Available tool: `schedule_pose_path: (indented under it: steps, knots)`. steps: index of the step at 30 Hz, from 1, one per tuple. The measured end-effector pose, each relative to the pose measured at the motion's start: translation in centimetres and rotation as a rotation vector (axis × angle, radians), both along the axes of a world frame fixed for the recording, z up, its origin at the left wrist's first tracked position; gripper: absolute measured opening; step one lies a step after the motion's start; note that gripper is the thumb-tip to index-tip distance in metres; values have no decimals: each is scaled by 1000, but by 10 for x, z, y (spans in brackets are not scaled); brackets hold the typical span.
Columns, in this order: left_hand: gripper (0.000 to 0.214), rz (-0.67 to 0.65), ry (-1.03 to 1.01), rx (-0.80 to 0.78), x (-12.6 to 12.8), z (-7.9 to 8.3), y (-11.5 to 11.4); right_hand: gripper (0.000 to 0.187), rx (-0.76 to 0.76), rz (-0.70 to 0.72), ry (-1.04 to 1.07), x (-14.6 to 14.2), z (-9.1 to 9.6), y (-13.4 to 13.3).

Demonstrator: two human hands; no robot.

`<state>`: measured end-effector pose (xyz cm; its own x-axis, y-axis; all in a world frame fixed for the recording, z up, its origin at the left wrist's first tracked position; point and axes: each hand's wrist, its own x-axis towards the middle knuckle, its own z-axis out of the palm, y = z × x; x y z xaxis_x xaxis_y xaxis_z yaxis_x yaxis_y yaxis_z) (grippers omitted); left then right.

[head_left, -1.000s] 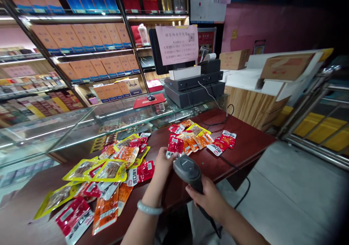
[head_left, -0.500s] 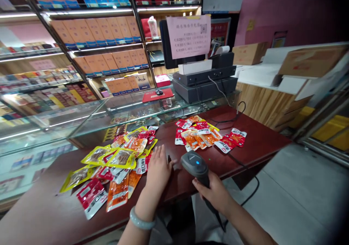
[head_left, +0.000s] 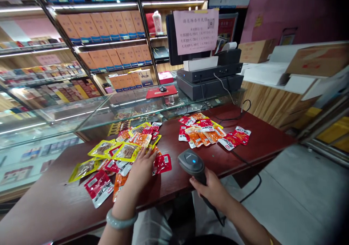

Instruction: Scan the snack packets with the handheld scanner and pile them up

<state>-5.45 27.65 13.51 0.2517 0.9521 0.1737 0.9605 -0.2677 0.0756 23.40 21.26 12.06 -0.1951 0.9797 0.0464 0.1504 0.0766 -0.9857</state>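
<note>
My right hand (head_left: 214, 188) is wrapped round the handle of a dark grey barcode scanner (head_left: 192, 163) with a lit blue spot on its top. Over the right side of a loose pile of snack packets, my left hand (head_left: 143, 165) lies with fingers stretched out, wearing a pale bangle at the wrist. A red snack packet (head_left: 163, 164) shows just right of that hand. Yellow-edged packets (head_left: 127, 152) and a red-and-white packet (head_left: 98, 188) make up part of the pile. To the right sits a second group of orange packets (head_left: 196, 136) and red packets (head_left: 236, 137).
Behind the dark red table (head_left: 174, 187) stands a glass display counter (head_left: 131, 108) with a mouse on a red pad (head_left: 170, 91). A cash drawer (head_left: 209, 87) and a monitor with a pink notice (head_left: 195, 32) are at the back. The scanner's cable (head_left: 257, 185) hangs at the right.
My left hand has moved left onto the pile, its fingers spreading, and a red packet now shows flat beside it. My right hand still holds the scanner. The view has shifted slightly.
</note>
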Motion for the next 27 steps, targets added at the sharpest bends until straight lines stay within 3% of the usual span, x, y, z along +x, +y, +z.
schedule_pose_path:
  steps: [5, 9, 15, 21, 24, 27]
  knots:
    - [57, 7, 83, -85, 6, 12, -5, 17, -23, 43, 16, -1, 0, -2]
    - [52, 101, 129, -80, 18, 17, -14, 18, 3, 47, 2, -1, 2, -4]
    - [22, 200, 79, -157, 30, 17, -21, 18, 26, 24, -19, -1, 3, -6]
    - [25, 400, -384, -107, 47, 5, -23, 19, 66, 37, -27, -1, 8, -8]
    - [29, 372, -661, -83, 54, -6, -20, 20, 80, 41, -5, -1, 15, -9]
    - [29, 315, -798, -59, 59, -13, -14, 16, 93, 57, 12, -1, 21, -9]
